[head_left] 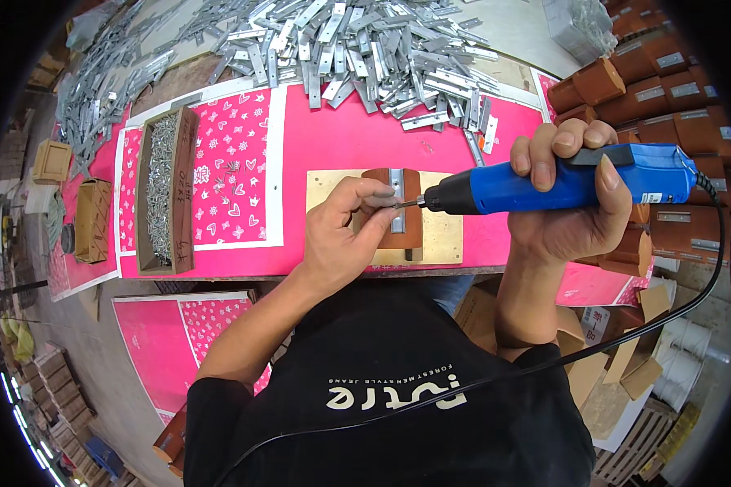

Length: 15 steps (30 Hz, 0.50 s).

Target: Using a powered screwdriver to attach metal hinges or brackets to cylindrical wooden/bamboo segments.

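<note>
My right hand [573, 195] is wrapped round a blue electric screwdriver [495, 191], held level with its bit pointing left. My left hand [341, 235] has thumb and fingers pinched together at the bit's tip, on what looks like a small screw, mostly covered by the fingertips. Just below them a grey metal strip [397, 223] lies along a reddish-brown block [413, 231], partly hidden by the left fingers. The block rests on a pale yellow board [443, 243] on the pink table cover.
A long wooden box of screws [191, 154] stands on the left, with loose screws [232, 168] beside it. Metal strips [357, 61] are heaped at the far side. Brown blocks with strips [674, 146] are stacked at right. The screwdriver's black cord [625, 335] crosses my front.
</note>
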{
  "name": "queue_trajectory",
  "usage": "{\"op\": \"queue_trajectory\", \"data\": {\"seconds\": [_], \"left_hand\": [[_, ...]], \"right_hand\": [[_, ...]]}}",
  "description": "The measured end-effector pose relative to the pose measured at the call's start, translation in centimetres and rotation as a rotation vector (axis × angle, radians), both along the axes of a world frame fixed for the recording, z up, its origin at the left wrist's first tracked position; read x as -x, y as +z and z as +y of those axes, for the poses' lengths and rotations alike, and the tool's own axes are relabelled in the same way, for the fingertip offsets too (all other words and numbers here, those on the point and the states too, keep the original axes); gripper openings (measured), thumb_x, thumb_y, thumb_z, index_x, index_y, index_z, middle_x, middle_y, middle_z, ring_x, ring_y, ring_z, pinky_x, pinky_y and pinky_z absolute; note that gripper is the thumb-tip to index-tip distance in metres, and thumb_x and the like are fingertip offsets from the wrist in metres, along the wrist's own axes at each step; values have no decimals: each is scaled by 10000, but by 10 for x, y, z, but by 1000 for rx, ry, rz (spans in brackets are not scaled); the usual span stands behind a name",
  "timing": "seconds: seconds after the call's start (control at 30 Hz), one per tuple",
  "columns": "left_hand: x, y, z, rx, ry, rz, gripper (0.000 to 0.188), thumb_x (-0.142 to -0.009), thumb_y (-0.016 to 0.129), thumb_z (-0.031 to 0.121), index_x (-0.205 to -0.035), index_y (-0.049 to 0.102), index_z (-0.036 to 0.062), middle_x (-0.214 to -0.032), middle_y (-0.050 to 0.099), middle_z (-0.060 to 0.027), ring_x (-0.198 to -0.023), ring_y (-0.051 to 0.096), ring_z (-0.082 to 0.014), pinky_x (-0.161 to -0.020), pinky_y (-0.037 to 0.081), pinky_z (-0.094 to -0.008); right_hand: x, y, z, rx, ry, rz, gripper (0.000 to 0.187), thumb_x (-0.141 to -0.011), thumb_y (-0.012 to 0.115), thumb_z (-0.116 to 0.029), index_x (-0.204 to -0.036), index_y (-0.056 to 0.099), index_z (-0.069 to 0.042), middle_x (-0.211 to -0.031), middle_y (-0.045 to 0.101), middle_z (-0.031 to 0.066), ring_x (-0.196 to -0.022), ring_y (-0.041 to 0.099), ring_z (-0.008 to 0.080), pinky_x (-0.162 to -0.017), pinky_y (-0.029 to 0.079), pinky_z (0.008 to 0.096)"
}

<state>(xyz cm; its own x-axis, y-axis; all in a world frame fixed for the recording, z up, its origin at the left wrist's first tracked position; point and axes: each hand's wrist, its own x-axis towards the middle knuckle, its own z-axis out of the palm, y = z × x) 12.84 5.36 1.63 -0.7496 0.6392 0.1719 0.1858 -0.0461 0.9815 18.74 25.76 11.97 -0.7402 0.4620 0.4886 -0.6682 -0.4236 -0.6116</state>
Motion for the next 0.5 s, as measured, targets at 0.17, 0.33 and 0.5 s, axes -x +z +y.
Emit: {"op": "queue_trajectory", "data": {"seconds": [0.17, 0.33, 0.5], "left_hand": [[-2, 6, 2, 0, 86, 80, 223, -816, 639, -87, -1017, 584, -8, -945, 640, -107, -885, 637, -142, -761, 507, -254], [9, 7, 15, 32, 159, 462, 298, -755, 689, -69, -1031, 627, 24, -917, 625, -105, -870, 622, -194, -740, 504, -279], [10, -2, 20, 29, 186, 471, 364, -728, 719, -45, -1073, 631, 32, -928, 635, -96, -890, 601, -214, -715, 500, -302]], "right_hand": [[8, 3, -7, -5, 9, -20, 223, -847, 515, -165, -1021, 509, -25, -886, 623, 198, -612, 582, 230, -650, 508, 408], [17, 6, -14, -229, 19, -72, 267, -847, 508, -148, -1078, 491, -14, -924, 604, 178, -648, 560, 209, -670, 486, 388], [28, 6, -30, -205, -30, -140, 295, -801, 575, 24, -1079, 477, 0, -860, 622, 226, -582, 579, 202, -618, 527, 352]]}}
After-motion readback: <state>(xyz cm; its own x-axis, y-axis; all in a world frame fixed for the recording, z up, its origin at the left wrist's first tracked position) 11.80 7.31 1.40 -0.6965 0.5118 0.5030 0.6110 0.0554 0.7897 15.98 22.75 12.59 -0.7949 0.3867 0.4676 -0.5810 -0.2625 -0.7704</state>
